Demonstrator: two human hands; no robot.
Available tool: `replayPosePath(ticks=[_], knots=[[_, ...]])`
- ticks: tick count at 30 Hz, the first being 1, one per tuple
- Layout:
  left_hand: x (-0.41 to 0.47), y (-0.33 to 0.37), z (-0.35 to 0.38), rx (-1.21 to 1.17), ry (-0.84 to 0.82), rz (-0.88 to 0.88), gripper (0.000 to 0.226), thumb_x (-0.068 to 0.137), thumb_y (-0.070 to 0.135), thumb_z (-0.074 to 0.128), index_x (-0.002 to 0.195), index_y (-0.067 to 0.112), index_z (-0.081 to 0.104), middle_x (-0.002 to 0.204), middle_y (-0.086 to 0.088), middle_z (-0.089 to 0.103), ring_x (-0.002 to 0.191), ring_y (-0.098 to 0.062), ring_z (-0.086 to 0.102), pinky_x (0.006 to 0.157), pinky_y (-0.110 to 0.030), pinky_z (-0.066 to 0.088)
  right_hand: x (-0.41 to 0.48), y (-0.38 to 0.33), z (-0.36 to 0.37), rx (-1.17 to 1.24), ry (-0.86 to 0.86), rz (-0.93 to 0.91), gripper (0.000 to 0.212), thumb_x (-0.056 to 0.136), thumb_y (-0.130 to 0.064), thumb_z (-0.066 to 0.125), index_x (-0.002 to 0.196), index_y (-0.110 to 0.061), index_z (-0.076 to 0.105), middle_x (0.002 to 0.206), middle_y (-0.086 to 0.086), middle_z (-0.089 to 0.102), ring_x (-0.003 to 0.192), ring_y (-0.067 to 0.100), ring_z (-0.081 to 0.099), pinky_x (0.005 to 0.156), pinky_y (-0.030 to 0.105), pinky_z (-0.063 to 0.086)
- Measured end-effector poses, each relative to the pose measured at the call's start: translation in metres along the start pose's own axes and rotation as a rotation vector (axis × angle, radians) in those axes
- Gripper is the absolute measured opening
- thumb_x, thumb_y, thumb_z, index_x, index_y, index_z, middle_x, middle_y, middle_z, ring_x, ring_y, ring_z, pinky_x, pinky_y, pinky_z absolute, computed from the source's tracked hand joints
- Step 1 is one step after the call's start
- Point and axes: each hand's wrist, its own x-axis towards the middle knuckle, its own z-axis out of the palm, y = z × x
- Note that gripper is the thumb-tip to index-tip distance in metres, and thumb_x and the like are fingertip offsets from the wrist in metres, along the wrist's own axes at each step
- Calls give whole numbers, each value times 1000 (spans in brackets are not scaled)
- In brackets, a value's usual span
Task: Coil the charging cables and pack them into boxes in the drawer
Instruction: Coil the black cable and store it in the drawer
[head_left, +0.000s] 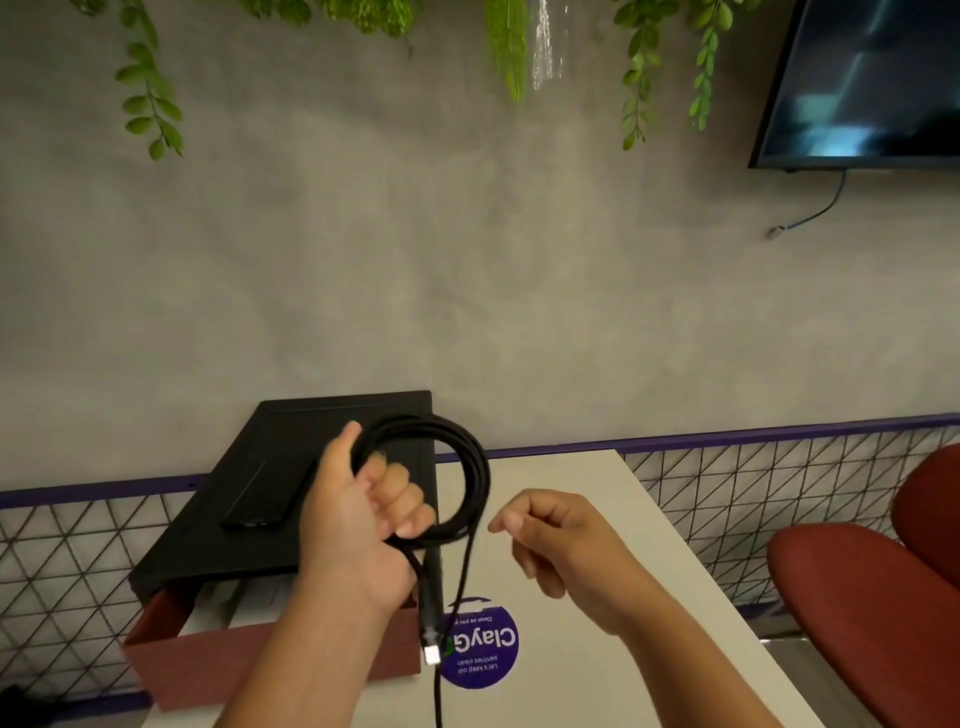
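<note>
My left hand (358, 512) grips a black charging cable (470, 478) wound into a round coil, held upright above the drawer unit. One loose end hangs down and ends in a silver plug (432, 653); another strand runs down out of the frame. My right hand (553, 535) hovers just right of the coil, fingers loosely curled, holding nothing. Below my left arm a reddish-brown drawer (208, 657) stands pulled open from a black cabinet (291, 441). White boxes (234, 605) show inside the drawer, mostly hidden by my arm.
A dark phone-like slab (270, 493) lies on the black cabinet top. A white table (597, 623) with a round purple sticker (488, 649) lies to the right. Red chairs (872, 597) stand at the far right; a wire-mesh panel (67, 561) runs along the grey wall.
</note>
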Motion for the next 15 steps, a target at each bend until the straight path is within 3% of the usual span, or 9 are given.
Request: replayPosePath(ticks=[2,5,7,9,12,15], knots=[[4,10,0,-28,26,24,61,90,54,45,41,21,28,39,8,17,28,-8,14,30,-16,15,-1,6,-9,-63,22,52,21,95,-16,50,83,-16,67,54,-7,52,45,5,40,45,16,34],[5,12,1,-14,30,66,61,85,66,42,48,20,28,42,7,17,31,-7,14,31,-17,16,0,11,-7,-34,51,88,10,89,-24,59,95,-26,66,79,-7,60,63,3,52,61,18,42],[4,7,6,-8,10,90,59,83,68,39,51,19,28,42,7,17,32,-7,15,32,-19,17,0,16,6,27,-51,99,29,76,-28,61,105,-30,62,93,-9,63,81,2,59,71,17,45],[4,1,9,-13,-8,122,57,83,67,38,54,20,28,43,8,19,33,-6,16,33,-18,18,-3,22,29,98,-189,136,42,73,-21,59,114,-23,59,98,-6,64,88,5,60,78,19,46],[4,0,12,22,-18,233,50,86,61,39,59,19,31,45,8,22,37,-6,19,36,-18,24,-15,29,59,207,-342,216,29,79,-12,53,107,-20,58,77,-3,65,72,7,62,74,19,48],[7,0,5,241,-26,449,45,83,56,39,63,17,35,44,9,31,40,-6,27,45,-21,30,-20,32,74,149,-292,298,16,92,-12,48,94,-25,58,61,-8,53,57,5,51,59,16,45]])
